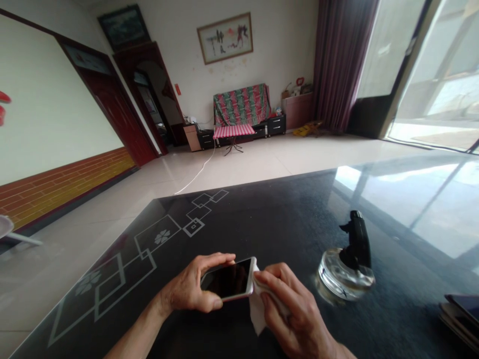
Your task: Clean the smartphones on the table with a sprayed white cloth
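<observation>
A smartphone (228, 279) with a dark screen and a pale rim is held just above the black table, screen up. My left hand (194, 284) grips its left end, thumb along the near edge and fingers along the far edge. Pinched in my right hand (288, 309) is a white tissue (257, 311), which touches the phone's right end and hangs down below it. To the right of that hand stands a clear spray bottle (346, 274) with a black trigger head.
The glossy black table (269, 214) has pale square and flower patterns on its left side. A dark stack of flat items (462, 319) lies at the right edge. Beyond, a small table with a pink checked cloth (234, 131) stands before a cloth-covered object (242, 105).
</observation>
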`<state>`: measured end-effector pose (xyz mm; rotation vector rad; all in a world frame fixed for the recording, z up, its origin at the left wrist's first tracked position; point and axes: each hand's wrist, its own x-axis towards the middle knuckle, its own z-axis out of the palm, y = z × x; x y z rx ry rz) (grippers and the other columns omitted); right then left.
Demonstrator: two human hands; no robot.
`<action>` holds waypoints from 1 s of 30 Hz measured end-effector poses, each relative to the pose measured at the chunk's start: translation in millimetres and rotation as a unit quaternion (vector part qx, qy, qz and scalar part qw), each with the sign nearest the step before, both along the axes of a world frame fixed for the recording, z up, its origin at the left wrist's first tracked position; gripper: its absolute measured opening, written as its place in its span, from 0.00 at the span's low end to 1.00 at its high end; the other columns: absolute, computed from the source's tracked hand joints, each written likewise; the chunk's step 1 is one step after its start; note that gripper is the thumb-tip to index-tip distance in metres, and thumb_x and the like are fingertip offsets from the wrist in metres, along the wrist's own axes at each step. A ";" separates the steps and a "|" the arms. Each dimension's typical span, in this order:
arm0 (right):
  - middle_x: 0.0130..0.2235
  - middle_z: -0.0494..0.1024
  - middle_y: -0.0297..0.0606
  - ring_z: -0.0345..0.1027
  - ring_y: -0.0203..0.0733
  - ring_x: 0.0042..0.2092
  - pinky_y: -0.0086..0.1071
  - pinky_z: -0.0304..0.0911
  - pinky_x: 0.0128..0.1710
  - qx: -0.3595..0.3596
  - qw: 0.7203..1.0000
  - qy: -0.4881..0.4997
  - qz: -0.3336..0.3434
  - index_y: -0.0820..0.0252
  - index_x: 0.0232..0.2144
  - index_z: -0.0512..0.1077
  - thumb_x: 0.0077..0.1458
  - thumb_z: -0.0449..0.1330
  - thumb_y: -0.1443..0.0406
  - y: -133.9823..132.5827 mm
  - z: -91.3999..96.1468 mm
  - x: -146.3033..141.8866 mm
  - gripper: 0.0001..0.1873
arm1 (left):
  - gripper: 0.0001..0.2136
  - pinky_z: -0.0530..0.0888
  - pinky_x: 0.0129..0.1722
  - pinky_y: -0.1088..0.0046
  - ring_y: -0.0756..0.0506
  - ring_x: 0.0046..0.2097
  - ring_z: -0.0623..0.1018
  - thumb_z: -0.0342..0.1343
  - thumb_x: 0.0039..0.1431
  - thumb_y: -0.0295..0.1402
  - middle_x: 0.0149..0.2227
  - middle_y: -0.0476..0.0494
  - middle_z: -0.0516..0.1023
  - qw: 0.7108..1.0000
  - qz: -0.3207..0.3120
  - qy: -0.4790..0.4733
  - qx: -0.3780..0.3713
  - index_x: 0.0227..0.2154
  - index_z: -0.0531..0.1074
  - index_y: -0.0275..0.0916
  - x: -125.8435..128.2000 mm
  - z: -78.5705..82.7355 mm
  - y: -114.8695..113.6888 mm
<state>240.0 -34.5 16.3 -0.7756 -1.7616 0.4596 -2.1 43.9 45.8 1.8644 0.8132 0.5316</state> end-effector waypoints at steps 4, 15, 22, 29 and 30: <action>0.38 0.65 0.39 0.64 0.37 0.35 0.30 0.66 0.32 0.002 1.000 -0.009 0.013 0.57 0.53 0.62 0.57 0.50 0.76 -0.9 -0.7 -1.2 0.22 | 0.37 0.63 0.59 0.57 0.36 0.55 0.70 0.64 0.37 0.28 0.54 0.43 0.72 0.999 0.007 0.026 0.022 0.57 0.66 0.43 -1.8 -0.4 1.8; 0.38 0.68 0.39 0.67 0.37 0.38 0.29 0.66 0.35 -0.030 0.995 0.001 -0.092 0.57 0.48 0.68 0.60 0.52 0.72 13.5 -5.8 11.6 0.15 | 0.37 0.59 0.61 0.53 0.33 0.59 0.66 0.65 0.36 0.29 0.56 0.43 0.71 0.990 -0.009 0.091 0.104 0.56 0.67 0.44 9.2 1.6 -12.3; 0.38 0.66 0.39 0.65 0.36 0.36 0.29 0.66 0.34 -0.025 1.000 -0.003 -0.010 0.57 0.50 0.65 0.58 0.51 0.74 -0.4 -2.6 -2.0 0.18 | 0.37 0.64 0.58 0.58 0.36 0.55 0.71 0.63 0.37 0.28 0.54 0.44 0.72 0.996 -0.001 0.054 0.070 0.57 0.65 0.43 0.2 -4.1 2.2; 0.39 0.66 0.39 0.66 0.36 0.37 0.28 0.66 0.35 -0.020 1.000 0.004 -0.018 0.57 0.50 0.65 0.59 0.50 0.74 0.2 -2.7 -0.8 0.18 | 0.37 0.65 0.57 0.59 0.36 0.54 0.71 0.64 0.37 0.28 0.54 0.44 0.72 0.997 -0.014 0.044 0.068 0.57 0.66 0.43 2.7 -0.7 -0.8; 0.39 0.66 0.39 0.66 0.36 0.37 0.28 0.66 0.36 -0.020 0.999 0.006 -0.027 0.57 0.50 0.65 0.59 0.51 0.73 1.2 -3.0 0.2 0.18 | 0.37 0.65 0.57 0.59 0.36 0.54 0.71 0.64 0.37 0.28 0.54 0.44 0.72 0.996 -0.017 0.046 0.072 0.56 0.66 0.43 4.2 0.3 -2.3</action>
